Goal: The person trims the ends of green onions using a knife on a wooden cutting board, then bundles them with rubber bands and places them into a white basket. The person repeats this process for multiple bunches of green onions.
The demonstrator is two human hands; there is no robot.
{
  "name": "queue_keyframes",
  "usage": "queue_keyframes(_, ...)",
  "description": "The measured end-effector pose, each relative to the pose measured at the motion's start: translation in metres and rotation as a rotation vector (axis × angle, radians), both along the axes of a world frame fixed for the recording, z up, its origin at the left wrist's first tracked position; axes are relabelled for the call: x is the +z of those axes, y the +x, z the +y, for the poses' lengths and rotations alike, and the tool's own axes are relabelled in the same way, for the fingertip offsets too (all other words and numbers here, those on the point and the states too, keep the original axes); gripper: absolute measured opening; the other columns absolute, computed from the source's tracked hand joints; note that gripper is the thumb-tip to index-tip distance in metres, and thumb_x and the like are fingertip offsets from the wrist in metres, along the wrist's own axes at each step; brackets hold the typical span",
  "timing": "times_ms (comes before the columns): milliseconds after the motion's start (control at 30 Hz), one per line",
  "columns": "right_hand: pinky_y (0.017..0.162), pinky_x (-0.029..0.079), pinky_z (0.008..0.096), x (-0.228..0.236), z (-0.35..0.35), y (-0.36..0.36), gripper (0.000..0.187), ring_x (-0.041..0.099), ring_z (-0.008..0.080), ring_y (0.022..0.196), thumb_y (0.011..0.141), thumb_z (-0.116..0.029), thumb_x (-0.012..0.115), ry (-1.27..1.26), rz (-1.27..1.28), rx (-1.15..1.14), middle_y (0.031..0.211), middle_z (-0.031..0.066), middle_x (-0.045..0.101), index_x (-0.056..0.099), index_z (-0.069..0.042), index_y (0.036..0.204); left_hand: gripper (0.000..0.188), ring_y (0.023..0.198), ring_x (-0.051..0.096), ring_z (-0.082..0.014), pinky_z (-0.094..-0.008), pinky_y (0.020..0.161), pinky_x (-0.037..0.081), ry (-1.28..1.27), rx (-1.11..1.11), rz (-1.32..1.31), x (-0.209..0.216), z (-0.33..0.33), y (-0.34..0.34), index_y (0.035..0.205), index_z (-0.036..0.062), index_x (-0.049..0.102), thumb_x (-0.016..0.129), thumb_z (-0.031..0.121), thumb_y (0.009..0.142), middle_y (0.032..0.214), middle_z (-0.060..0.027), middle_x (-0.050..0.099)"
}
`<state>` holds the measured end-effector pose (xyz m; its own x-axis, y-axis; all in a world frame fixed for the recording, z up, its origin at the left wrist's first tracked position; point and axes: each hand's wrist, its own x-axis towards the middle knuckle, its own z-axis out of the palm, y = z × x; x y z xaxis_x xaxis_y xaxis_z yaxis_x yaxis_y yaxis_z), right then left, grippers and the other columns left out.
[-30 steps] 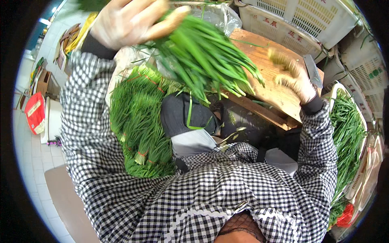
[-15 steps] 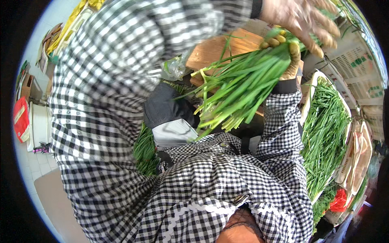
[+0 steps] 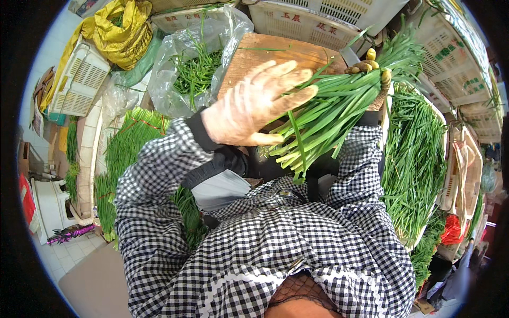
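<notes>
My right hand (image 3: pixel 384 85), in a stained glove, is closed around a bunch of garlic chives (image 3: pixel 339 106). The pale cut ends fan out toward my lap, and the leafy tops stick out beyond the fist at the upper right. My left hand (image 3: pixel 260 103), also in a pale glove with yellowed fingertips, is stretched out flat with its fingers apart and slightly blurred. Its fingertips are just left of the bunch; whether they touch the stalks I cannot tell. Beneath and behind both hands lies a wooden board (image 3: pixel 289 47).
Loose chives fill a long basket (image 3: pixel 413 169) on my right. At the left stand tied chive bundles (image 3: pixel 135 138). A clear plastic bag (image 3: pixel 169 79) of green scraps sits left of the board. White crates (image 3: pixel 307 24) line the back; a yellow sack (image 3: pixel 122 32) is at far left.
My left hand has swung from beyond the bunch at the upper right back to the left and nearer me. My right hand keeps its hold on the chives.
</notes>
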<state>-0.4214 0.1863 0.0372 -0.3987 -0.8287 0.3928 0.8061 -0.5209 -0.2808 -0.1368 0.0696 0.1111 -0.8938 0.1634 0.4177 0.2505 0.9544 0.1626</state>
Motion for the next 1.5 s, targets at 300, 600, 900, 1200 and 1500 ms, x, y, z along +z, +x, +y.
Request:
queue_keyframes(300,0.079,0.054,0.0419,0.001,-0.023,-0.012,0.024,0.061,0.0262,0.097,0.086,-0.02,0.061,0.541,0.08,0.054,0.115,0.0116,0.06,0.06,-0.011,0.108,0.11,0.136,0.021,-0.034,-0.0391,0.108,0.024,1.685,-0.002,-0.457,-0.054,-0.045,-0.083,0.145,0.0037,0.008,0.066,0.061,0.072,0.149,-0.0198,0.017)
queue_keyframes(600,0.085,0.051,0.035,-0.045,-0.13,-0.03,0.052,0.059,0.0294,0.1,0.081,-0.036,0.068,1.091,0.718,-0.218,0.111,0.0165,0.061,0.058,0.003,0.114,0.088,0.134,0.026,-0.0249,-0.0329,0.109,0.024,1.897,0.295,-0.094,-0.162,-0.081,-0.115,0.141,-0.0046,0.019,0.061,0.048,0.083,0.145,-0.0189,0.026)
queue_keyframes(900,0.106,0.031,0.0335,-0.046,-0.066,-0.008,0.108,0.033,0.0317,0.131,0.071,-0.057,0.069,1.01,0.981,-0.358,0.138,0.0269,0.036,0.017,0.01,0.138,0.054,0.13,0.03,-0.0241,-0.0329,0.108,0.024,1.946,0.398,-0.239,-0.158,-0.074,-0.132,0.125,-0.0013,0.047,0.067,0.025,0.082,0.141,-0.0152,0.035)
queue_keyframes(1200,0.096,0.043,0.036,-0.036,0.031,0.096,0.068,0.058,0.023,0.105,0.084,-0.016,0.067,1.184,0.638,-0.395,0.11,0.0151,0.062,0.025,-0.004,0.136,0.04,0.116,0.051,-0.0221,-0.0369,0.099,0.043,1.467,0.178,-0.283,-0.176,-0.074,-0.155,0.13,0.0088,0.043,0.051,0.014,0.092,0.132,-0.0111,0.048)
queue_keyframes(1500,0.067,0.056,0.032,-0.073,0.035,0.101,0.068,0.062,0.0214,0.082,0.075,0.01,0.064,1.032,0.605,-0.45,0.101,0.0099,0.059,0.031,-0.009,0.131,0.052,0.12,0.045,-0.0305,-0.0484,0.095,0.043,1.678,0.119,-0.292,-0.1,-0.021,-0.169,0.125,0.0082,0.048,0.067,0.017,0.079,0.136,-0.0132,0.039)
